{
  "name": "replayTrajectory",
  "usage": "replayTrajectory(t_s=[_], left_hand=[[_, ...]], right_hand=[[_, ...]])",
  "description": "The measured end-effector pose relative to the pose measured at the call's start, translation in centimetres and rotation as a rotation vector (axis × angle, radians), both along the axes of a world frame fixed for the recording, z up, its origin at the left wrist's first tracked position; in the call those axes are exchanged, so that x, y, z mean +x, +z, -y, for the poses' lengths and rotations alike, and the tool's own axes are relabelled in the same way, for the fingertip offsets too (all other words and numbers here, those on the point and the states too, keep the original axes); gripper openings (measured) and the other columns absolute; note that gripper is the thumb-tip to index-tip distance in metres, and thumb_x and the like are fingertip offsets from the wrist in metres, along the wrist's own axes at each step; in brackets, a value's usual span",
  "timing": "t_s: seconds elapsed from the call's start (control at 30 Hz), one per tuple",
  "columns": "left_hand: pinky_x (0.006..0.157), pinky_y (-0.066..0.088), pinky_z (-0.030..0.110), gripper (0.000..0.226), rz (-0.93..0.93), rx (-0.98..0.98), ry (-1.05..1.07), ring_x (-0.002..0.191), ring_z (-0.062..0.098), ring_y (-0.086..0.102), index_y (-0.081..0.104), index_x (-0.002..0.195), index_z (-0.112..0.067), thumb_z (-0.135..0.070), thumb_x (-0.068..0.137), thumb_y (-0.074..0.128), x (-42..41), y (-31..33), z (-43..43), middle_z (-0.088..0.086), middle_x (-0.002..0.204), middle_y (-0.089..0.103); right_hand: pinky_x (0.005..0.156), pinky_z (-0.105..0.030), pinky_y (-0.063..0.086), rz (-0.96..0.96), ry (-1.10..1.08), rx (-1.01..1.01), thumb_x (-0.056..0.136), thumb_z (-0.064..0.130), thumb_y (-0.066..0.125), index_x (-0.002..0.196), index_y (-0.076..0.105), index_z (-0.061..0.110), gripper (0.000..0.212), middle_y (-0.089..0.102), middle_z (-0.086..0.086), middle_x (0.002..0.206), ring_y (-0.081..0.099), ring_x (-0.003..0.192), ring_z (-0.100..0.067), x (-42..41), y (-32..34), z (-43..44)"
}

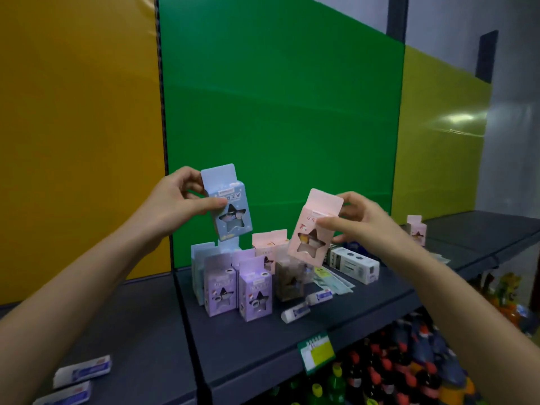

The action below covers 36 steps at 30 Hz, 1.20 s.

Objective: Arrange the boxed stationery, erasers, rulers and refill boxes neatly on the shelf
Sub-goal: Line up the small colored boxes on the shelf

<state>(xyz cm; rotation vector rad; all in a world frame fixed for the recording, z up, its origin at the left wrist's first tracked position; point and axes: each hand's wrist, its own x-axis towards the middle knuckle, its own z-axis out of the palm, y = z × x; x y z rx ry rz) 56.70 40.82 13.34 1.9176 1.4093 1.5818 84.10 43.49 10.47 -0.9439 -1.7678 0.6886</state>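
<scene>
My left hand (181, 197) holds a light blue star-window box (229, 206) upright above the shelf. My right hand (359, 220) grips a pink star-window box (311, 229), tilted to the right. Below them on the dark shelf (263, 340) stand two purple boxes (236, 287), pale blue boxes (201, 258) behind them, a pink box (267, 244) and a clear box (289, 279). Two erasers (306, 305) lie in front. A white refill box (355, 264) lies on its side at the right, with flat rulers (333, 282) beside it.
Another pink box (416, 229) stands far right on the shelf. Two white eraser packs (76, 378) lie at the lower left. A green price tag (315, 352) hangs on the shelf's front edge. Bottles (394, 369) fill the shelf below. Yellow and green panels back the shelf.
</scene>
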Motion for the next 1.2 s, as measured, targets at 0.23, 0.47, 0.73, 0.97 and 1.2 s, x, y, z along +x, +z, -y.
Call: replayTrajectory(t_s=[0.23,0.47,0.73,0.97,1.2], left_hand=[[0.072,0.048,0.032,0.036,-0.038,0.018,0.178,0.079,0.019,0.060,0.049,0.096,-0.015,-0.016,0.071,0.075,2.0,-0.6,-4.9,-0.001,0.088,0.061],[0.071,0.049,0.035,0.044,-0.135,-0.108,0.218,0.075,0.019,0.059,0.050,0.097,-0.008,-0.016,0.065,0.080,2.9,-1.6,-8.3,0.004,0.086,0.059],[0.071,0.050,0.033,0.036,-0.166,-0.215,0.212,0.065,0.013,0.056,0.050,0.083,-0.013,-0.014,0.064,0.081,2.5,-2.4,-10.8,0.000,0.070,0.058],[0.067,0.045,0.034,0.040,-0.241,-0.320,0.186,0.069,0.013,0.061,0.051,0.088,-0.016,-0.014,0.063,0.082,0.9,-2.9,-11.9,0.002,0.081,0.057],[0.069,0.049,0.040,0.041,-0.362,-0.389,0.141,0.078,0.024,0.069,0.050,0.088,-0.025,-0.018,0.063,0.082,0.1,-3.2,-12.4,0.008,0.101,0.062]], right_hand=[[0.067,-0.022,0.058,0.003,0.144,0.079,0.079,0.021,0.068,0.102,0.055,0.015,0.026,0.064,0.001,0.104,0.066,0.092,-0.015,0.9,1.2,-7.9],[0.072,-0.025,0.059,0.004,0.272,0.064,0.080,0.016,0.067,0.099,0.054,0.015,0.024,0.064,-0.003,0.109,0.066,0.097,-0.021,0.2,1.6,-14.9],[0.072,-0.025,0.040,0.097,0.346,0.084,0.074,0.025,0.074,0.098,0.057,0.017,0.031,0.069,0.006,0.094,0.056,0.084,-0.012,-1.5,1.1,-19.5],[0.078,-0.026,0.042,0.135,0.383,0.074,0.073,0.019,0.074,0.102,0.057,0.011,0.035,0.069,0.004,0.092,0.057,0.086,-0.014,-3.0,0.8,-20.7],[0.083,-0.025,0.048,0.232,0.439,0.009,0.074,0.016,0.073,0.102,0.057,0.010,0.033,0.069,0.002,0.096,0.064,0.083,-0.008,-3.3,0.4,-21.2]])
